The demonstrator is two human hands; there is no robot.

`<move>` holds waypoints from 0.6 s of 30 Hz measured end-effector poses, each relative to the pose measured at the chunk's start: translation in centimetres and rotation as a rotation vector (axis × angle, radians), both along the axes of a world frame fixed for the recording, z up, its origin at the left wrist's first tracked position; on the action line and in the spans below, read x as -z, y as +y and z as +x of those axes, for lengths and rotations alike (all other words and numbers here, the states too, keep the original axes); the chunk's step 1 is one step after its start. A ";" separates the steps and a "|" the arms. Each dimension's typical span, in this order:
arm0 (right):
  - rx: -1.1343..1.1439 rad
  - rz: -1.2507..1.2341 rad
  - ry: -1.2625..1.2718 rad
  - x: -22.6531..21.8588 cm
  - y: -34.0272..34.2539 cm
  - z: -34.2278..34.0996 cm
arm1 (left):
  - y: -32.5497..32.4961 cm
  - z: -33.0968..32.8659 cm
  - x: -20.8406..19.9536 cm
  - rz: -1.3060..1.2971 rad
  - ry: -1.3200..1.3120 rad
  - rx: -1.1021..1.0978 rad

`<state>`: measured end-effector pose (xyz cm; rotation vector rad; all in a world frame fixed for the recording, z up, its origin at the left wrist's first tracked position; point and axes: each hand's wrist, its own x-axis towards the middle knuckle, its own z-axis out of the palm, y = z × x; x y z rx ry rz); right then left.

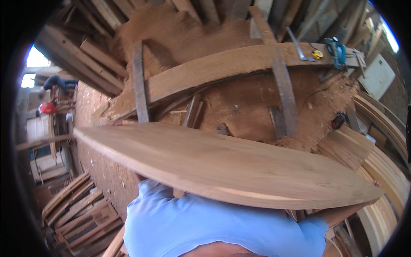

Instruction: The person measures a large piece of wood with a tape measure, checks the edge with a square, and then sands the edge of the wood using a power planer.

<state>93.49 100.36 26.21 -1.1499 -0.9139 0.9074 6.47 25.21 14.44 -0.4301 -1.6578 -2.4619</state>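
A broad, thick wooden board [222, 162] lies across in front of my body, slightly blurred, its left end narrowing to a blunt tip. At the board's right end, the fingertips of my right hand [376, 183] curl over the edge, and the forearm runs below it. My left arm reaches under the board's left part; only a bit of skin shows at the near edge, and the left hand's fingers are hidden. Beyond the board, a long beam [209, 66] carries a yellow tape measure [317, 54], a metal square [305, 57] and a teal power tool [340, 53].
Two crosspieces, one on the left [139, 81] and one on the right [283, 85], lie across the beam. Sawdust [239, 107] covers the ground. Stacked planks stand at the right [385, 171] and lower left [81, 205]. Another person [60, 82] is bent over at far left.
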 end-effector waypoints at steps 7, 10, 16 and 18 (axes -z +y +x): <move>-0.038 -0.108 0.003 9.8 -3.4 3.0 | -2.8 0.5 2.3 0.060 -0.038 0.199; 0.047 -0.250 -0.435 13.8 -6.3 2.1 | -3.1 -0.4 4.2 0.057 -0.068 0.310; 0.032 -0.259 0.097 17.3 -9.3 -7.2 | -4.2 -3.2 7.0 0.055 -0.090 0.518; -0.015 -0.239 0.152 18.0 -8.8 -9.9 | -4.9 -3.2 6.3 0.048 -0.078 0.557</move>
